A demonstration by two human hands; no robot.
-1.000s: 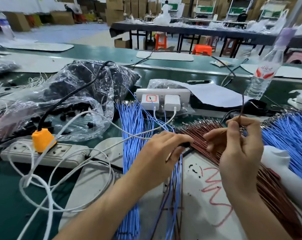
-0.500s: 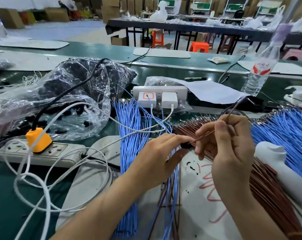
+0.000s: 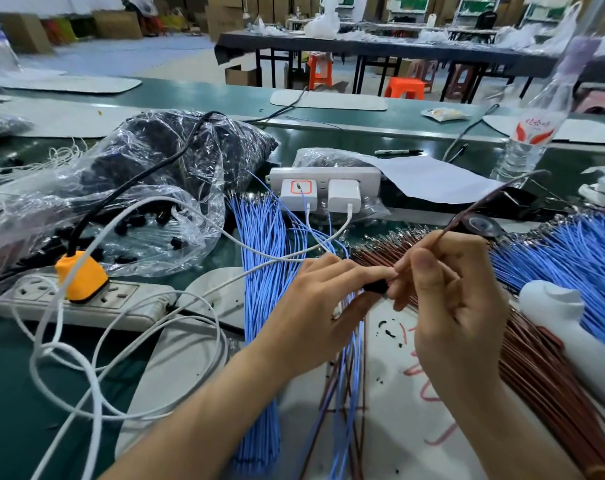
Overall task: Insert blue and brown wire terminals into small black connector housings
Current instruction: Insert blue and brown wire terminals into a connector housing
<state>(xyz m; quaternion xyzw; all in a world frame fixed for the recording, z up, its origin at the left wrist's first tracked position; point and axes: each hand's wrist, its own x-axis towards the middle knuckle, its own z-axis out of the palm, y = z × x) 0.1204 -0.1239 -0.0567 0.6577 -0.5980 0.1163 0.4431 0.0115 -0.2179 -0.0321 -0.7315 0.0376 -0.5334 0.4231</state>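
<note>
A small black housing (image 3: 375, 286) is being pinched between the thumb and forefinger of the left hand (image 3: 315, 306), just above the bench (image 3: 13, 393), between the blue bundle (image 3: 259, 271) and the brown bundle (image 3: 543, 362). A single brown wire (image 3: 474, 211) is being gripped by the curled fingers of the right hand (image 3: 457, 306), whose fingertips are being held against the housing's right end. The wire is being held with its long axis slanting from upper right down through the fingers toward the housing, so the housing is being kept directly left of the right hand and roughly in line with the wire. The terminal is being hidden by the right fingers, so whether it is already being seated cannot be told. The housing's cavities are too small to be made out, and the wire's far end is being lost in blur. A short leftward push along that axis is judged to be what is being called for.
</note>
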